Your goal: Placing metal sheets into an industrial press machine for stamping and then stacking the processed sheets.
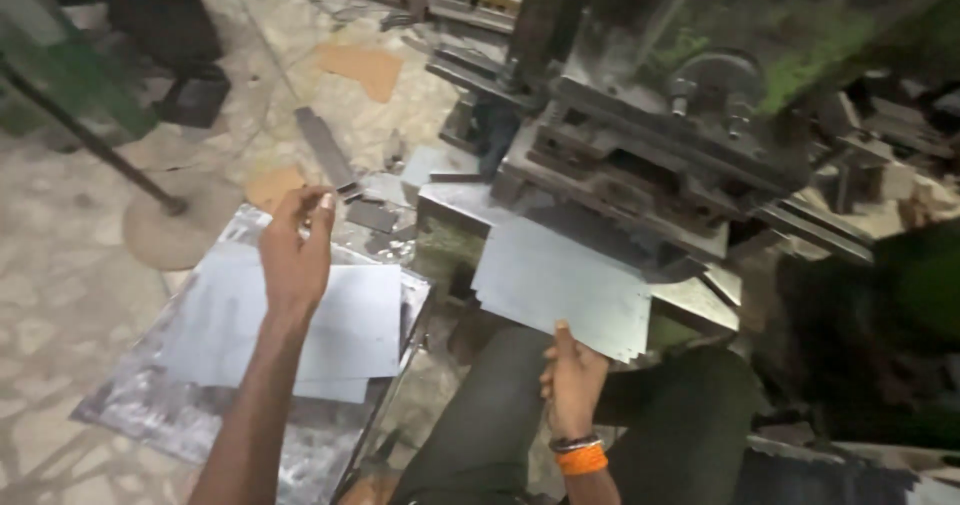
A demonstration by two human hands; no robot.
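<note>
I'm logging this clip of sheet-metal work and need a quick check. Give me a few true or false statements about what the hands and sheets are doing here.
1. The right hand grips the near edge of a stack of metal sheets lying at the machine. True.
2. The left hand presses flat on the floor. False: it is raised above the pile of sheets on the left, fingers curled.
3. An orange band sits on the right wrist. True.
4. The stack at the machine stands upright on its edge. False: it lies flat, slightly tilted.
5. Both hands hold the same sheet. False: only the right hand's grip is on the stack; whether the left holds anything cannot be told.
</note>
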